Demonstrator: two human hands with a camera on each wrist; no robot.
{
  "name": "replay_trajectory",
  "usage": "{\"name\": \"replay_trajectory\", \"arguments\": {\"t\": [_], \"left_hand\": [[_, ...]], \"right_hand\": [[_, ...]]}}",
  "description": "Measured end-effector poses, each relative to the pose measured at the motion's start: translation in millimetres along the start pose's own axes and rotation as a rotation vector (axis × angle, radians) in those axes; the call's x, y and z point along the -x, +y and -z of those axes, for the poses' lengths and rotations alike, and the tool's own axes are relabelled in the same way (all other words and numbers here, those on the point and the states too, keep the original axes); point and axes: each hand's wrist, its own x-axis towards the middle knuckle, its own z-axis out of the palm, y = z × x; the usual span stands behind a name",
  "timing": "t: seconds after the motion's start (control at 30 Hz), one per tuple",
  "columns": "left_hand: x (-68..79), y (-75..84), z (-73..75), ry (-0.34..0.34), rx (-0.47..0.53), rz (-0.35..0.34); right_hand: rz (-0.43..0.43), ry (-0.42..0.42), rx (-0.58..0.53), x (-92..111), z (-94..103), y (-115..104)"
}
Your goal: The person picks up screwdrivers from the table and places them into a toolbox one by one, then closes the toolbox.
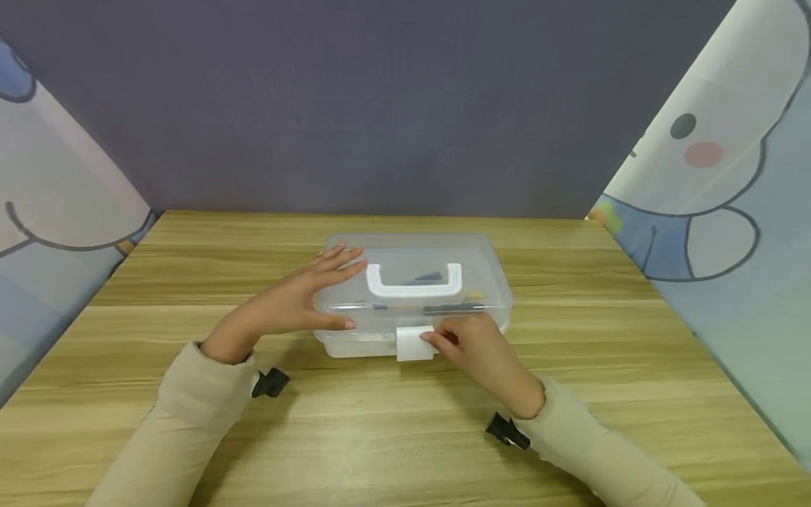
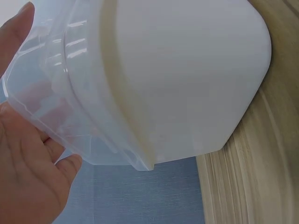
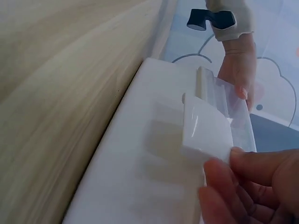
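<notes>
A clear plastic storage box (image 1: 412,246) with a white carrying handle (image 1: 415,290) stands on the table, its lid down. My left hand (image 1: 298,303) is at the lid's left end, fingers spread straight and the thumb along the front. In the left wrist view the box's milky lower part (image 2: 187,79) shows beside that hand. At the front, a white latch (image 1: 412,345) stands tilted out from the box wall. My right hand (image 1: 475,345) pinches the right edge of the latch between thumb and forefinger, seen closely in the right wrist view (image 3: 252,186).
Through the lid I make out a few dark blue and yellow items (image 1: 472,299), too blurred to name. The wooden table (image 1: 355,436) ends at a grey-blue panel (image 1: 380,105) behind the box. Cartoon-printed sheets (image 1: 716,183) flank both sides.
</notes>
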Motion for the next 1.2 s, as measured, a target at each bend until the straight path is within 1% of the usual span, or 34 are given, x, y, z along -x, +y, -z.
{"name": "replay_trajectory", "arguments": {"t": [0.1, 0.2, 0.3, 0.33, 0.4, 0.47, 0.6, 0.67, 0.77, 0.9, 1.2], "left_hand": [[0.0, -0.5, -0.1, 0.002, -0.006, 0.0], [-0.1, -0.6, -0.4, 0.004, -0.007, 0.0], [0.1, -0.2, -1.3, 0.008, -0.001, -0.001], [0.4, -0.2, -1.7, 0.008, 0.003, -0.002], [0.5, 0.0, -1.8, 0.007, 0.003, -0.004], [1.2, 0.7, -0.9, 0.008, 0.0, -0.006], [3.5, 2.0, 1.1, 0.008, -0.006, 0.001], [4.4, 2.7, 1.3, 0.007, -0.009, 0.007], [5.6, 3.6, 1.0, 0.004, -0.013, 0.013], [6.9, 4.3, -0.4, 0.013, -0.015, 0.005], [8.2, 5.2, -2.2, 0.023, -0.025, -0.012]], "right_hand": [[0.023, 0.026, 0.102, 3, -2.6, -3], [0.147, 0.127, 0.272, 6, -7.7, -6], [0.284, 0.267, 0.441, 8, -13.0, -10], [0.32, 0.309, 0.481, 7, -14.4, -10], [0.345, 0.335, 0.521, 5, -15.2, -11], [0.318, 0.31, 0.531, 2, -14.2, -10], [0.238, 0.201, 0.504, -6, -10.9, -5], [0.226, 0.169, 0.508, -9, -9.5, -4], [0.244, 0.156, 0.557, -11, -9.3, -5], [0.244, 0.16, 0.628, -11, -12.6, -8], [0.223, 0.184, 0.694, -10, -21.3, -11]]}}
